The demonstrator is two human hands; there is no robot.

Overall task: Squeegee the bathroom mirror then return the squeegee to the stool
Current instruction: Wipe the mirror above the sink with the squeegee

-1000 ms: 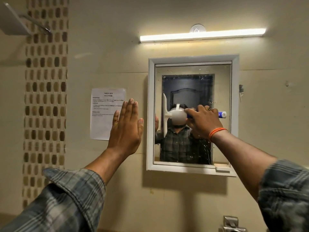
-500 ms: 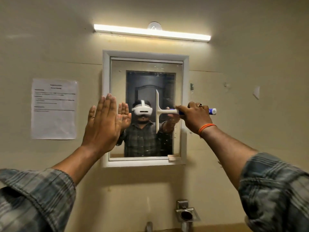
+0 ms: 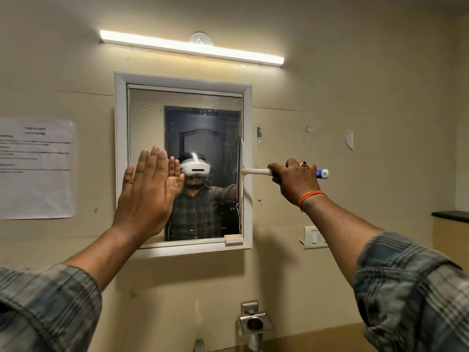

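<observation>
No readable text anywhere. Paper notice (image 3: 35, 168) taped to wall left of mirror (image 3: 152, 118) has a heading and several printed lines, all too blurred to make out. No visible brand marks or numbers.

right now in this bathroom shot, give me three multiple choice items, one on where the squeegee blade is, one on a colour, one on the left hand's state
1. The squeegee blade is at the mirror's
A. left edge
B. right edge
C. top edge

2. The band on the right hand's wrist is
A. orange
B. green
C. black

3. The left hand is
A. gripping a cloth
B. a closed fist
C. flat, fingers straight

Answers: 1 B, blade stands upright along the right frame; 2 A, an orange band rings the wrist; 3 C, open palm raised before the mirror, holding nothing.
</observation>
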